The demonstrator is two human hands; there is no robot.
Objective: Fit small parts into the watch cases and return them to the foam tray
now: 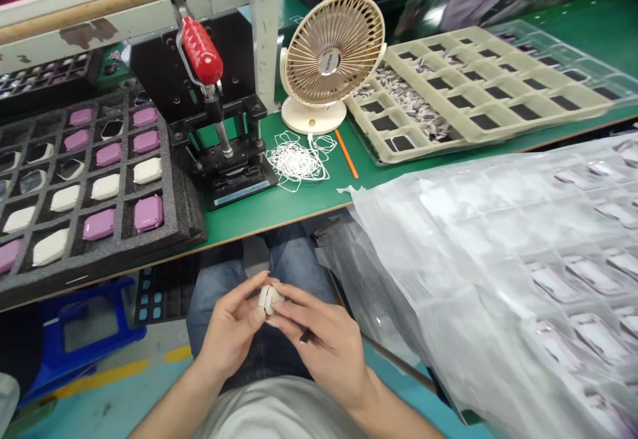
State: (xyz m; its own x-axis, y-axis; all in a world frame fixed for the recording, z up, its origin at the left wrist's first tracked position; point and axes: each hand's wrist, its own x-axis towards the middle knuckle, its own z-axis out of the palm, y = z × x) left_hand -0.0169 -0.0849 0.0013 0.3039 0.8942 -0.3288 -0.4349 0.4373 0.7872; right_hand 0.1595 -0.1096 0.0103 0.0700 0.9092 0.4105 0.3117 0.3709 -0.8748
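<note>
Above my lap, my left hand (234, 323) and my right hand (319, 333) hold a small white rounded case (269, 299) between their fingertips. A dark line runs across the case, and the fingers cover part of it. From under the fingers of my right hand a small dark piece (306, 337) sticks out; its kind cannot be made out. On the bench ahead stands a black hand press (224, 147) with a red handle (202, 50). To its left, a grey foam tray (187, 210) holds purple cases (148, 213) and white cases (50, 247) in its compartments.
A cream fan (331, 60) stands behind tangled white cord (299, 160) and an orange stick (347, 153). Pale compartment trays (478, 137) hold dark squares. Plastic-covered trays (448, 226) lie right. A blue stool (50, 352) is below left. Another person's sleeve (473, 10) shows at the back.
</note>
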